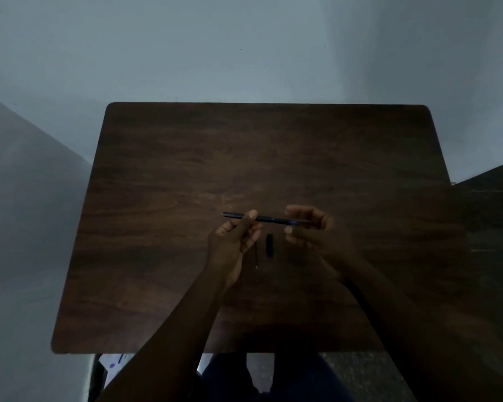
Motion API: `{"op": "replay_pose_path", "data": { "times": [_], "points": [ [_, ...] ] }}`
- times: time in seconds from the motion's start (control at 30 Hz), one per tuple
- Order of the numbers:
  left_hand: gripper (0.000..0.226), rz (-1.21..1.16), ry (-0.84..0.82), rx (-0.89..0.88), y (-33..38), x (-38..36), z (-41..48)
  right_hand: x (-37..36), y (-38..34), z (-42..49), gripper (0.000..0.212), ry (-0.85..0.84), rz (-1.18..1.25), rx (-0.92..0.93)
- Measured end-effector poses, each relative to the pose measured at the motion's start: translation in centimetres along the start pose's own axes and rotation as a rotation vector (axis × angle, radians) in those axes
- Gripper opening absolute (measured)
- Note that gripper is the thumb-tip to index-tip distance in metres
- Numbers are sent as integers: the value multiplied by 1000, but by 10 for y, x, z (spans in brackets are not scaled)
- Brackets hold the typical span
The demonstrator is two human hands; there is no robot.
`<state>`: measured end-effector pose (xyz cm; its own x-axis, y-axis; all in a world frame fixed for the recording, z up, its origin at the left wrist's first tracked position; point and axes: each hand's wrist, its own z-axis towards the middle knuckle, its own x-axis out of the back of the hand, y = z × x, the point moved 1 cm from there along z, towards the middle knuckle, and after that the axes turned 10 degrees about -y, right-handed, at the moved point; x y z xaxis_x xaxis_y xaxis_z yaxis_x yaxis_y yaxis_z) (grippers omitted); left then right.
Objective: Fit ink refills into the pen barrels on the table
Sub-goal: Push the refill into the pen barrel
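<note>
A dark pen barrel is held level above the wooden table, its left end sticking out past my left hand. My left hand pinches the barrel near its left part with thumb and fingers. My right hand grips the right end, where a blue section shows. Below the barrel, a short dark pen cap lies on the table. A thin refill lies beside it, partly hidden by my left hand.
The table is dark brown wood with rounded far corners, set against a pale wall. A darker surface adjoins its right side. My knees and some white paper show below the near edge.
</note>
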<state>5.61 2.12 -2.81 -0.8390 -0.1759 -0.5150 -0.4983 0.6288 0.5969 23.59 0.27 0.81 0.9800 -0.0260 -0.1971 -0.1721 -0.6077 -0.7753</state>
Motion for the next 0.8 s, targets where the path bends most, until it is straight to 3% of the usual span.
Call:
{"op": "replay_pose_path", "data": {
  "times": [0.07,0.17,0.3,0.47,0.8],
  "points": [
    [16,3,-2,-3,-1,0,1,1,0,1,42,11,13,-16],
    [13,24,1,-9,-3,-2,2,0,0,1,22,40,-10,-52],
    [14,11,1,0,-3,-3,1,4,-1,1,35,19,38,-10],
    [16,6,0,9,-3,-1,0,-1,2,1,21,32,-36,-71],
    [4,-36,40,-24,1,7,2,11,3,-9,23,109,105,-36]
  ]
}}
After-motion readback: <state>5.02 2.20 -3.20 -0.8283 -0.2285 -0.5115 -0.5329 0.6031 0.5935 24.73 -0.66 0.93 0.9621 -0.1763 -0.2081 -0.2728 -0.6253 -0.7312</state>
